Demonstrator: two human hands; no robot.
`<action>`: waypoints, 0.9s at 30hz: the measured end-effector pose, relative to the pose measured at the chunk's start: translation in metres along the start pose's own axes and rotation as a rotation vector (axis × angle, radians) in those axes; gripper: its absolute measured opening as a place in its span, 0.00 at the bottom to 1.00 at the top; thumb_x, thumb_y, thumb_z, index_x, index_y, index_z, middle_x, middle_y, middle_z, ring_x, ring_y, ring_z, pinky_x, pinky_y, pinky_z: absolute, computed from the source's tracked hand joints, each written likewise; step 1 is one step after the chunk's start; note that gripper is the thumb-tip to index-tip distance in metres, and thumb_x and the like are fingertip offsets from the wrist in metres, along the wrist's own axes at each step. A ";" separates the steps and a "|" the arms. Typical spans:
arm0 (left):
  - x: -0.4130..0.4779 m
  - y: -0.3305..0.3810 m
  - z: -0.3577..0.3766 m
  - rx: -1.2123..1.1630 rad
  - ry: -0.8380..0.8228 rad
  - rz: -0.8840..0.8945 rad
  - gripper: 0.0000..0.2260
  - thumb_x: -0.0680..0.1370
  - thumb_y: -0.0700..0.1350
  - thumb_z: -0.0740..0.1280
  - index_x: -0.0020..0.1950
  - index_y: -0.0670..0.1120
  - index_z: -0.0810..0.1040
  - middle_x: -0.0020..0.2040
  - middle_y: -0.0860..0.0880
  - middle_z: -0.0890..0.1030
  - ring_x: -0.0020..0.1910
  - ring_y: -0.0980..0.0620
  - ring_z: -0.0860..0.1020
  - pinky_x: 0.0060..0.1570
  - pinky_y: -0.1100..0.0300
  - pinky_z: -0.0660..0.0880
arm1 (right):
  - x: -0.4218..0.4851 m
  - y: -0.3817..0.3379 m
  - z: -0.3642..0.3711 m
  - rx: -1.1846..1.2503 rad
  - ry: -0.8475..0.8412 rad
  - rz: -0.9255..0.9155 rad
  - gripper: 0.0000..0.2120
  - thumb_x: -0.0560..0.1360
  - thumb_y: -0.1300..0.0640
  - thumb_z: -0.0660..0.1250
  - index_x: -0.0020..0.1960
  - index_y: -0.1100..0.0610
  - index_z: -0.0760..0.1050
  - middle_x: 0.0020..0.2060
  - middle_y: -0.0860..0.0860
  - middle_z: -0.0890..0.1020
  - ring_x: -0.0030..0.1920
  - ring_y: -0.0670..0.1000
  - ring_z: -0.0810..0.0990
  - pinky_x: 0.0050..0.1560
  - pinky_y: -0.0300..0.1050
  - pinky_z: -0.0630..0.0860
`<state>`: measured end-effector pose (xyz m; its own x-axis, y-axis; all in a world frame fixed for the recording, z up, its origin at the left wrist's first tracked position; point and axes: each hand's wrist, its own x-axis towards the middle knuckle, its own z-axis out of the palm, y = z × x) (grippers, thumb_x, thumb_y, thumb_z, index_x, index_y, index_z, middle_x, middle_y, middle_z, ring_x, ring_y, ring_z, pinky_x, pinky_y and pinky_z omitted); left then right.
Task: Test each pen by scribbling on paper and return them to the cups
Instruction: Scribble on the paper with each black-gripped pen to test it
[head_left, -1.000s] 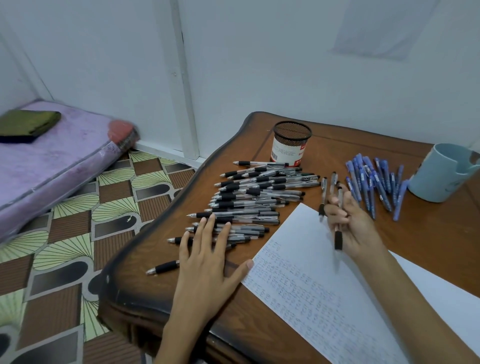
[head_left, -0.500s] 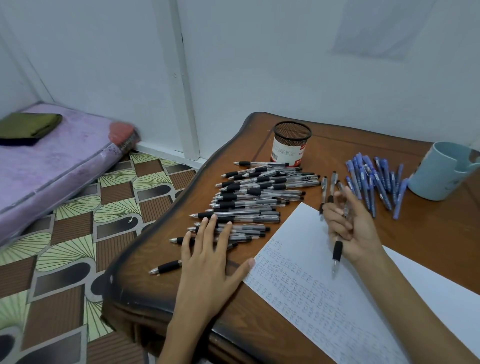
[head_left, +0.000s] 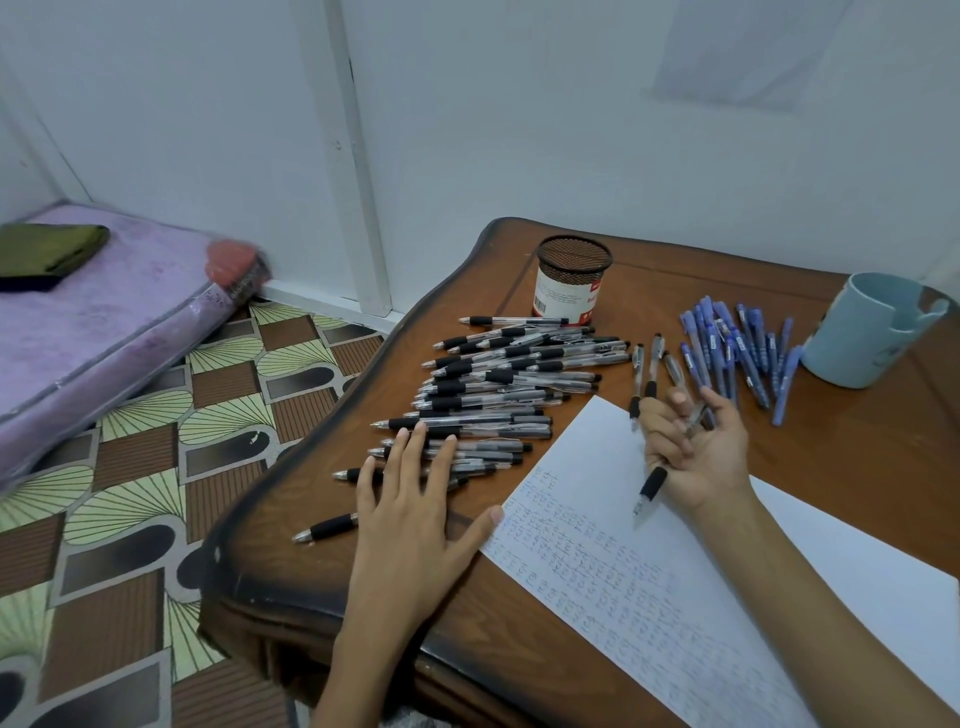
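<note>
The right hand held one black-grip pen over the sheet of paper. The pen's long axis ran on a slant, from its upper end among the fingers down and leftward towards the person. The tip hung just above the top rows of scribbles already on the sheet, and whether it touched the page could not be told. The coming scribble turned on that small gap: the paper lay directly below and just nearer than the tip, and the right hand was much the nearer of the two to it. The fingers of that hand were curled round the barrel above the grip with the palm turned partly upward, a loose hold and, by the look of it, not yet a writing pinch. The left hand lay flat on the wooden table, fingers straight and spread. Its fingertips rested on the near pens of the pile of black-grip pens, and its thumb touched the paper's left edge. Three loose pens lay just beyond the sheet's far corner. The blue pens were heaped beside the pale blue mug, and the mesh cup stood behind the black pile.
</note>
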<state>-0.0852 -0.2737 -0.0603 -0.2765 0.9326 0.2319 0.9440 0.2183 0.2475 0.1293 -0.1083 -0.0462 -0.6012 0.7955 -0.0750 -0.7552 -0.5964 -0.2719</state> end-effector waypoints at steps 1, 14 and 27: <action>0.000 0.000 0.000 -0.004 0.008 0.002 0.44 0.69 0.75 0.33 0.76 0.52 0.58 0.78 0.47 0.54 0.77 0.50 0.50 0.69 0.54 0.35 | -0.001 -0.001 0.001 0.016 0.015 -0.025 0.12 0.64 0.54 0.73 0.32 0.60 0.72 0.24 0.49 0.64 0.23 0.41 0.54 0.14 0.34 0.57; 0.000 0.001 0.000 -0.009 -0.032 -0.009 0.39 0.73 0.72 0.42 0.74 0.50 0.65 0.75 0.45 0.62 0.75 0.47 0.59 0.70 0.53 0.41 | 0.001 0.004 0.016 -0.222 0.104 -0.152 0.10 0.58 0.54 0.73 0.34 0.59 0.76 0.23 0.49 0.64 0.20 0.43 0.63 0.16 0.33 0.63; 0.000 0.000 0.001 -0.033 0.011 -0.006 0.41 0.70 0.74 0.40 0.76 0.53 0.58 0.78 0.48 0.53 0.77 0.51 0.49 0.70 0.54 0.35 | -0.004 0.050 0.030 -0.960 0.231 -0.202 0.13 0.66 0.54 0.70 0.33 0.55 0.66 0.19 0.47 0.66 0.20 0.43 0.64 0.22 0.33 0.67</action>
<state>-0.0850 -0.2740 -0.0610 -0.2845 0.9280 0.2407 0.9358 0.2142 0.2801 0.0859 -0.1445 -0.0306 -0.3430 0.9341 -0.0991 -0.2460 -0.1911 -0.9502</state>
